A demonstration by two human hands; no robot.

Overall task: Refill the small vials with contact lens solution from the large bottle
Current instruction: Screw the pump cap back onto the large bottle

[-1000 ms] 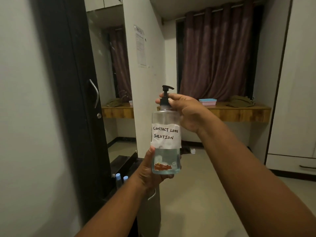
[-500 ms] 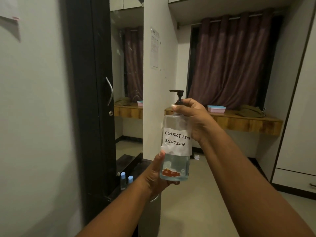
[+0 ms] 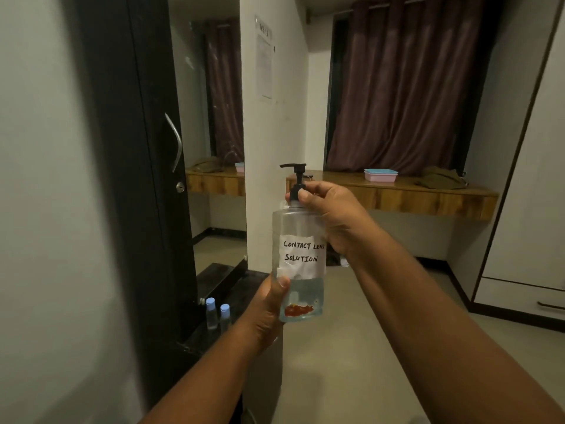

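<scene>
Holding a large clear bottle point(image 3: 301, 264) upright in mid-air, in front of a white wall corner. Gripping its lower part with the left hand point(image 3: 269, 313) — thumb lying across the front, just under the paper label point(image 3: 301, 255) reading "CONTACT LENS SOLUTION". Pinching the collar of the black pump point(image 3: 295, 182) at the neck with the right hand point(image 3: 333, 215), fingers curled round it, nozzle pointing left. Showing clear liquid only in the bottom third of the bottle, with a red mark low on the front.

Standing lower left, on a dark shelf point(image 3: 226, 289) beside the black cupboard door point(image 3: 137, 179): two small vials point(image 3: 217, 315) with blue caps, upright, just beside each other near the shelf's front edge, well apart from the bottle and untouched.

Hanging at the back, dark maroon curtains point(image 3: 400, 87) over a wooden ledge point(image 3: 428, 198). Resting on the ledge's top, near its middle, a pink tray with a blue lid point(image 3: 380, 175) — and toward its right end, a folded olive cloth point(image 3: 440, 179). Reflecting part of the same ledge and curtain, a mirror point(image 3: 208, 117) on the left. Stuck on the white wall above, a printed sheet point(image 3: 264, 59), too blurred for reading.
</scene>
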